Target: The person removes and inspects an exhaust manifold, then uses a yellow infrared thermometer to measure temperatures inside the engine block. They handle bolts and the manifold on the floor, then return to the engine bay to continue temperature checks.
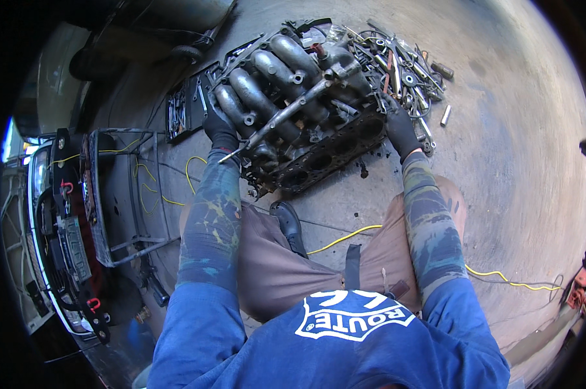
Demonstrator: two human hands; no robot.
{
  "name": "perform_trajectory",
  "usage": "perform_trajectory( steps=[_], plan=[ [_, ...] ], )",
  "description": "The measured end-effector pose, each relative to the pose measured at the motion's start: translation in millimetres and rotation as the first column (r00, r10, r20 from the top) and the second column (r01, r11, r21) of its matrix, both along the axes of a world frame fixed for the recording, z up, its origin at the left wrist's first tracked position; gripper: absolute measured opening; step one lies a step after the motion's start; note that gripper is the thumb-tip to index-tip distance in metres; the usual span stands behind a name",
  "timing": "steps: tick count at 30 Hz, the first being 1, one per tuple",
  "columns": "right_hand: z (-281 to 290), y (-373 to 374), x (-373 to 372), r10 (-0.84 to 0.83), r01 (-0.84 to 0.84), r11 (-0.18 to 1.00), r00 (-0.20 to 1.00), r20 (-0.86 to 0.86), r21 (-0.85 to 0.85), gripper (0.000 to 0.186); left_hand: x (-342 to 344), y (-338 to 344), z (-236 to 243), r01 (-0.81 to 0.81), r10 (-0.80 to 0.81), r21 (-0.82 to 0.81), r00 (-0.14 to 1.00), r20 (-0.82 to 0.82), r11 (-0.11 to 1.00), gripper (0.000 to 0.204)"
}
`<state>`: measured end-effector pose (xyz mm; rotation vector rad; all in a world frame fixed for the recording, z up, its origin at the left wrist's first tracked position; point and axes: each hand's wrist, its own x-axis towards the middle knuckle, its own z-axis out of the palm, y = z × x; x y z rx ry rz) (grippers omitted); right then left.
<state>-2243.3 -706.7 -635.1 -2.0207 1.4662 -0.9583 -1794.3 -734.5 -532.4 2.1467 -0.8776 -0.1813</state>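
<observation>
A greasy cylinder head (332,150) with a grey aluminium intake manifold (244,87) bolted to it is tilted over the floor in front of me, its row of round openings toward me. My left hand (219,128), in a black glove, grips the manifold's left end, its fingers partly hidden behind the metal. At the opposite end, my right hand (400,127), gloved as well, is closed round the cylinder head's right edge. A slim metal pipe (286,113) runs slantwise across the curved runners.
Loose wrenches, sockets and bolts (406,78) lie heaped beyond my right hand. An open tool case (188,104) sits at the left. A yellow cord (344,238) crosses the floor behind my boot (287,227). Further left stand a metal frame (137,249) and a vehicle front (63,227).
</observation>
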Motion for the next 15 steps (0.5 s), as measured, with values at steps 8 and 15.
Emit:
perform_trajectory(
  steps=[8,15],
  plan=[
    [-16,-4,2,-0.092,0.026,0.981,0.935,0.342,0.191,0.040,-16,5,13,-0.033,-0.052,-0.231,0.934,-0.355,0.972,0.064],
    [-10,0,7,-0.102,0.053,0.986,0.944,0.313,0.160,0.041,-22,5,17,-0.082,-0.209,-0.473,0.822,-0.530,0.877,0.063]
  ],
)
